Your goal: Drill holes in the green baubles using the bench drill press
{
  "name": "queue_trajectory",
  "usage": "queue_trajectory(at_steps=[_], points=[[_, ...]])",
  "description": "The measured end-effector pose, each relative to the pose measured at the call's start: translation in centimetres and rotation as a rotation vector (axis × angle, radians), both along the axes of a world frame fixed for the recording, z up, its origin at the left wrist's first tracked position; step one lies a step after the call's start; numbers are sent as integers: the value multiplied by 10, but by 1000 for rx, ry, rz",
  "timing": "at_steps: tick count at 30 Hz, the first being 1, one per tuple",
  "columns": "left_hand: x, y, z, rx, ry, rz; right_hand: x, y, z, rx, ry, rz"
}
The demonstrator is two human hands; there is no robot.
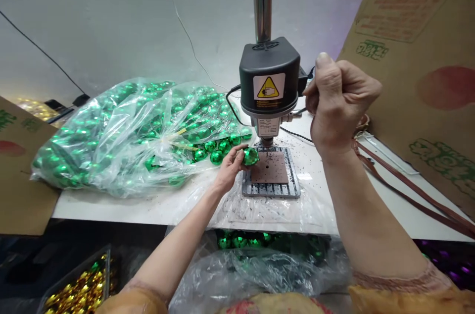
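A: What is the left hand [233, 165] holding?

B: It is pinching a shiny green ball [251, 156] with flat, mirror-like faces. The thumb and fingers are pressing on its side.

A: Where is the ball sitting?

B: It is showing by the left edge of a flat brown square board [270, 168], under the machine. I'm not able to tell if the two are touching.

A: What is lying under the board?

B: A grey metal base with slots [272, 191] is lying there, and little dark bits are lying all around.

A: And above?

B: A black machine head [270, 76] is hanging on a shiny metal pole [262, 2]. A yellow warning triangle [269, 88] is showing on its front.

A: What is the right hand [339, 101] doing?

B: It is making a fist beside the machine head, with its fingers curling in. I can't tell if it is gripping something.

A: What else are you seeing?

B: A big clear plastic bag [133, 175] full of green balls is lying on the left of the white table [111, 206]. Tall brown cardboard [415, 46] is standing on the right, near a long reddish-brown strap [411, 195]. Down low on the left, lots of shiny gold balls [79, 290] are filling a tray.
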State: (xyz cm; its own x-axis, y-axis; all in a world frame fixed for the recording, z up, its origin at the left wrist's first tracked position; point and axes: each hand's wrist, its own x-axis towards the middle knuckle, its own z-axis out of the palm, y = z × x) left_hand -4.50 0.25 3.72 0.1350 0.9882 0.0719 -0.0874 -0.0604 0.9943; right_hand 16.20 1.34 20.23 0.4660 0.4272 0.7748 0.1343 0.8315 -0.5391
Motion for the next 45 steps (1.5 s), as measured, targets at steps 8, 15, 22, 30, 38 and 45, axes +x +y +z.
queue_trajectory(at_steps=[8,15,22,30,38,45], points=[[22,-8,-16,216,324,51,-2,-1,3,54,-11,3],[25,1,-26,196,306,135,-3,-4,5,46,-19,4],[34,12,-23,228,353,91,-2,-4,5,31,-36,3],[42,-1,-26,233,254,-49,-3,-2,6,0,-54,-39],[41,-4,-30,222,225,-92,-5,-12,-1,55,-17,-33],[39,-2,-34,242,257,-88,-8,-25,-26,155,7,-27]])
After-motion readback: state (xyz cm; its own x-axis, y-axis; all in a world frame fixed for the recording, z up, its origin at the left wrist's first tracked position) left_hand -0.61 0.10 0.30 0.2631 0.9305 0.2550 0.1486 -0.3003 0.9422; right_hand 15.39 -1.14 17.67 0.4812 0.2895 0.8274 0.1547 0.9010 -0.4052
